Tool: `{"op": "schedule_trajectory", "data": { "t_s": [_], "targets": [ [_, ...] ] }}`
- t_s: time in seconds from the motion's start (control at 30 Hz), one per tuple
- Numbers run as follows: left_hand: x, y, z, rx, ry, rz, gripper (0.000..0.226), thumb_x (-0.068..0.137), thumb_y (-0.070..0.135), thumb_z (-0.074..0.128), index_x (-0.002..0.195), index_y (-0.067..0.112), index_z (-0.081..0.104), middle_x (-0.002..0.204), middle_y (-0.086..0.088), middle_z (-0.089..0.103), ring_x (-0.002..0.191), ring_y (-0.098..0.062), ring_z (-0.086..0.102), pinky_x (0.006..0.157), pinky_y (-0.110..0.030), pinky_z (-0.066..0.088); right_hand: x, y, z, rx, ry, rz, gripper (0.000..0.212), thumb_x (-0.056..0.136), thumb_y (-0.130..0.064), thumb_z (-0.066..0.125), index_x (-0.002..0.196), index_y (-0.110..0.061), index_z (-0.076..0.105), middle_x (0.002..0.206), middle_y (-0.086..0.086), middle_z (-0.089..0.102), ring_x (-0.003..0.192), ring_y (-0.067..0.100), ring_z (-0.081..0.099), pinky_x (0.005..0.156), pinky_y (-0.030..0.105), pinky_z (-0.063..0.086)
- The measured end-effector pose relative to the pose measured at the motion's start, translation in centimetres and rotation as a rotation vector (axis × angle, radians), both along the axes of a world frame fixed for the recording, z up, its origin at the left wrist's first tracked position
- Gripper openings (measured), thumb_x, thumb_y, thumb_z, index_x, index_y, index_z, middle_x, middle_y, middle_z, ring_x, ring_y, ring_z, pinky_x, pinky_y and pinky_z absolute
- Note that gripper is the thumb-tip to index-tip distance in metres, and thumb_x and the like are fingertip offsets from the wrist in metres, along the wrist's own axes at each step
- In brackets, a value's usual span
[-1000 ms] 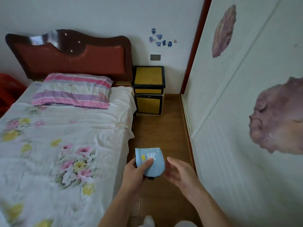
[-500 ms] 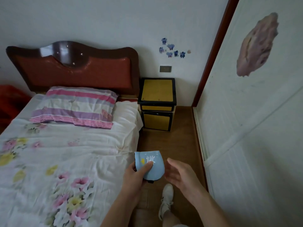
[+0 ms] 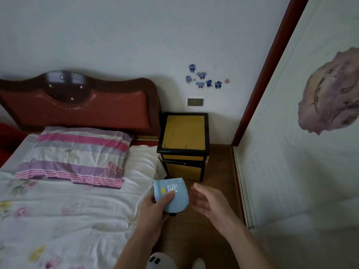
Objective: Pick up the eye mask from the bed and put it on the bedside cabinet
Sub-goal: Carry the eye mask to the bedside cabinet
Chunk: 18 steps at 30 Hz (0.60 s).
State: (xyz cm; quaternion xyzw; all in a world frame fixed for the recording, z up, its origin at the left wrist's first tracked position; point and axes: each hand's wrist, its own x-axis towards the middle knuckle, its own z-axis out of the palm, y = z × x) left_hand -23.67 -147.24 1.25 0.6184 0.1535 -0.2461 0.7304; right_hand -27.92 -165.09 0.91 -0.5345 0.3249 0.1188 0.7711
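White floral bedding covers the bed (image 3: pixel 58 210), left of the bedside cabinet (image 3: pixel 184 131). Your left hand (image 3: pixel 153 208) grips the folded blue eye mask (image 3: pixel 174 199) just before the cabinet's front. Your right hand (image 3: pixel 209 202) hovers beside it, fingers spread, empty.

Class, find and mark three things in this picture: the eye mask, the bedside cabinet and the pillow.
eye mask (image 3: pixel 174 197): head view, on its blue front, right of the thumb.
bedside cabinet (image 3: pixel 184 131): head view, on its yellow top panel.
pillow (image 3: pixel 77 154): head view, on the middle of its striped cover.
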Motion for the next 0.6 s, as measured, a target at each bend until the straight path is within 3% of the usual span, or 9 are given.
{"op": "schedule_trajectory", "data": {
  "t_s": [0.3, 0.6],
  "targets": [
    [11.3, -3.9, -1.6, -0.04, 0.033, -0.011, 0.035, 0.078, 0.011, 0.078, 0.111, 0.002, 0.069, 0.095, -0.014, 0.08, 0.087, -0.028, 0.076, 0.06, -0.03, 0.062, 10.3, -3.9, -1.6, 0.009, 0.043, -0.04, 0.038, 0.088, -0.036, 0.07, 0.117, -0.01, 0.067, 0.113, 0.013, 0.073, 0.101, 0.026, 0.072, 0.094, 0.043, 0.057],
    [28.8, -7.7, -2.2, -0.071, 0.041, -0.083, 0.042, 0.069, 0.02, 0.081, 0.107, 0.006, 0.071, 0.097, -0.013, 0.08, 0.088, -0.027, 0.076, 0.062, -0.03, 0.062, 26.4, -7.4, -2.0, -0.008, 0.054, -0.145, 0.036, 0.092, -0.034, 0.067, 0.118, -0.009, 0.066, 0.114, 0.014, 0.071, 0.1, 0.027, 0.072, 0.091, 0.039, 0.057]
  ]
}}
